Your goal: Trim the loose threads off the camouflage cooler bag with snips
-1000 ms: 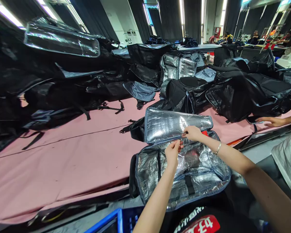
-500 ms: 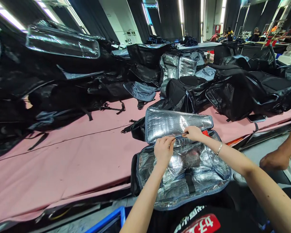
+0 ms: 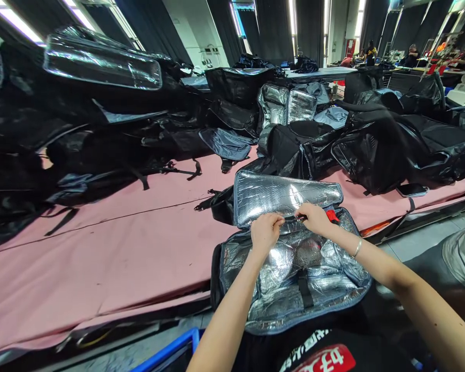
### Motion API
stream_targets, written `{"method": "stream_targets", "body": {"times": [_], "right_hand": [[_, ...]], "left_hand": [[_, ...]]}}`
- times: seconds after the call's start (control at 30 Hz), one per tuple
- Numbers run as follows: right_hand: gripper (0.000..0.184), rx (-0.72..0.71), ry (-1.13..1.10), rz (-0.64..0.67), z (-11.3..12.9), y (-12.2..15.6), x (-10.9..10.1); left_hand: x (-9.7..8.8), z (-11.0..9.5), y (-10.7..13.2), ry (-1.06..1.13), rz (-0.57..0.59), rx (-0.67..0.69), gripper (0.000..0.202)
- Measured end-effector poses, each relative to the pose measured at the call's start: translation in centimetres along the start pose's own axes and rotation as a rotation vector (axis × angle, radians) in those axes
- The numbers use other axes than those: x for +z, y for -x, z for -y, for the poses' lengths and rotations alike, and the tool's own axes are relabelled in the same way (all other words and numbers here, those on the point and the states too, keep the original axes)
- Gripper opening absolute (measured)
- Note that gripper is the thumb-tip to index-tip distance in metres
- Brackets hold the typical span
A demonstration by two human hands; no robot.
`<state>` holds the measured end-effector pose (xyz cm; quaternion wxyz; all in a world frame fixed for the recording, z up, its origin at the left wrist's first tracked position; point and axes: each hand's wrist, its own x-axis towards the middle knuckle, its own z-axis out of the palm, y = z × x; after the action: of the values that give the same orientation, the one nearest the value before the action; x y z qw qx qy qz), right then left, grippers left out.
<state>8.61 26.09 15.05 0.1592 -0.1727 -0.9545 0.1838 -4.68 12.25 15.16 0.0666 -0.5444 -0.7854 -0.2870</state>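
Observation:
An open insulated bag [image 3: 294, 279] with silver foil lining and a blue-grey rim lies at the near edge of the pink table [image 3: 112, 248]. Its foil-lined lid [image 3: 282, 195] stands open behind it. My left hand [image 3: 266, 231] is closed in a pinch at the seam where lid meets body. Just to its right, my right hand [image 3: 314, 217] is also closed, pinching a thin dark strip at the same seam, beside a small red tag [image 3: 332, 215]. A bracelet sits on my right wrist.
Piles of black insulated bags [image 3: 101, 124] cover the back and left of the table, more [image 3: 391, 150] at the right. A phone [image 3: 413, 190] lies on the table's right. A blue crate rim [image 3: 170, 351] shows below. People work far back right.
My left hand has slid left and up along the seam, now pinching beside the right hand. A co-worker's arm that reached in at the right has withdrawn from view.

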Motion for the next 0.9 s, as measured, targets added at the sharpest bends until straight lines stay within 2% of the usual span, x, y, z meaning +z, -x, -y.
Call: {"method": "stream_targets", "body": {"times": [0.1,0.17,0.23,0.33,0.43,0.5,0.6,0.7,0.77,0.9], "right_hand": [[0.025,-0.233,0.016,-0.187,-0.9,1.5,1.5],[0.026,-0.33,0.07,-0.292,-1.4,2.3,2.6],[0.026,-0.372,0.102,-0.373,-1.7,2.7,3.3],[0.027,-0.384,0.101,-0.422,-1.8,2.9,3.8],[0.033,-0.356,0.065,-0.375,-1.6,2.7,3.5],[0.035,-0.323,0.013,-0.314,-1.3,2.6,3.0],[0.037,-0.234,-0.069,-0.253,-0.8,2.1,1.9],[0.037,-0.046,-0.016,-0.237,-0.3,1.4,0.5],[0.034,0.049,0.058,-0.174,-0.1,0.8,-0.6],[0.031,0.111,0.066,-0.018,0.3,0.0,-3.3]], "left_hand": [[0.2,0.8,1.2,0.076,-0.072,0.13,0.015],[0.3,1.3,2.2,0.091,-0.126,0.207,0.017],[0.4,1.7,2.9,0.094,-0.168,0.238,0.016],[0.0,2.1,2.8,0.143,-0.17,0.215,0.012],[-0.8,2.4,1.5,0.123,-0.11,0.096,0.014],[-1.2,2.6,0.3,0.02,-0.019,0.047,0.012],[-1.2,2.6,-1.1,-0.17,0.098,0.106,0.008],[-0.8,2.2,-1.5,-0.283,0.086,0.182,0.014],[-0.9,1.6,-1.4,-0.312,0.057,0.217,0.02],[-2.3,0.2,-1.1,-0.306,0.026,0.249,0.018]]}}
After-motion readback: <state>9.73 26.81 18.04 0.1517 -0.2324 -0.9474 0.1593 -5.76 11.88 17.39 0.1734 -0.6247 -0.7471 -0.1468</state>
